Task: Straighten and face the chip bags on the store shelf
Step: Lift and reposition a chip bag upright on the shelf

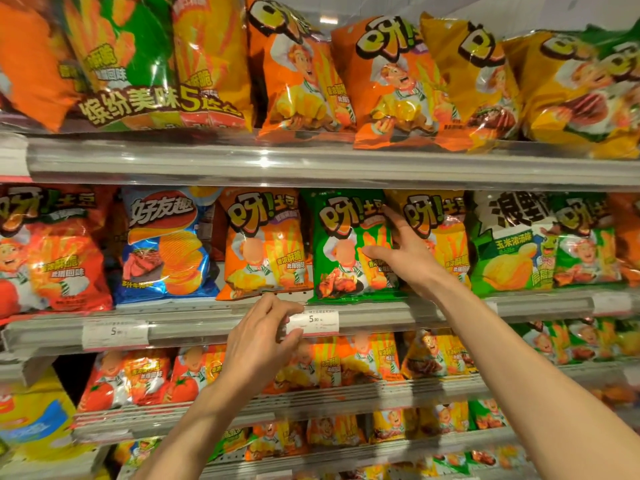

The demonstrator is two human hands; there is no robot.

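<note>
The right hand (403, 252) reached up to the middle shelf and lay against the right edge of the green chip bag (349, 244), its fingers straight and spread apart: the thumb crossed the front of the bag while the index finger pointed up along the seam between that bag and the yellow chip bag (438, 233) just beside it. Whether the remaining fingers were tucked behind the green bag could not be told. The green bag stood upright, face forward, at the front of the shelf, its bottom edge touching the shelf rail (207, 323). To its left stood the orange chip bag (263, 244), tilted slightly, its lower left corner hanging over the rail.

The left hand (258, 337) was lower, at the rail below the orange bag, its fingers curled together around the left end of a white price tag (317, 322) marked 5.90, the thumb under the tag and the fingertips on top of the rail.

Further left on the same shelf were a blue chip bag (164, 244) and a red chip bag (52, 251). On the right stood a white and green corn snack bag (509, 244). The upper shelf (311, 164) held larger orange and yellow bags, leaning against one another
</note>
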